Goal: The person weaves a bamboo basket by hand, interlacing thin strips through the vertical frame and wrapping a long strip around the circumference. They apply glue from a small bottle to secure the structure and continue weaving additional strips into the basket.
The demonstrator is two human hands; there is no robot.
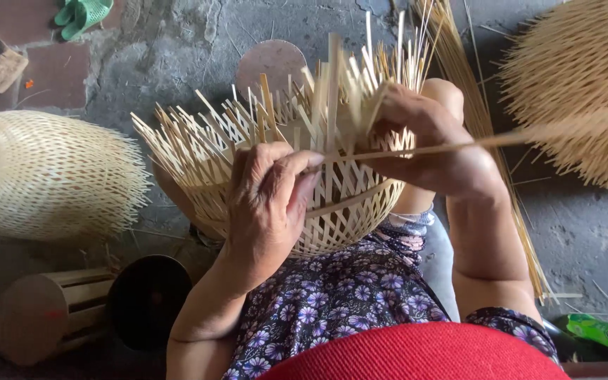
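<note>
A half-woven bamboo basket (350, 211) rests on my lap, its loose upright splints fanning out toward the top. My left hand (269, 204) lies on the basket's near side, thumb and fingers pinching a long thin bamboo strip (459, 146). That strip runs across the weave and out to the right. My right hand (423, 141) presses on the basket's right rim among the uprights, fingers closed around the strip and splints.
A finished woven bamboo shade (43, 176) lies at the left, another (585, 84) at the upper right. A bundle of bamboo strips (480, 119) runs along the floor on the right. A wooden cylinder form (58, 313) and a dark disc (149, 299) sit at the lower left.
</note>
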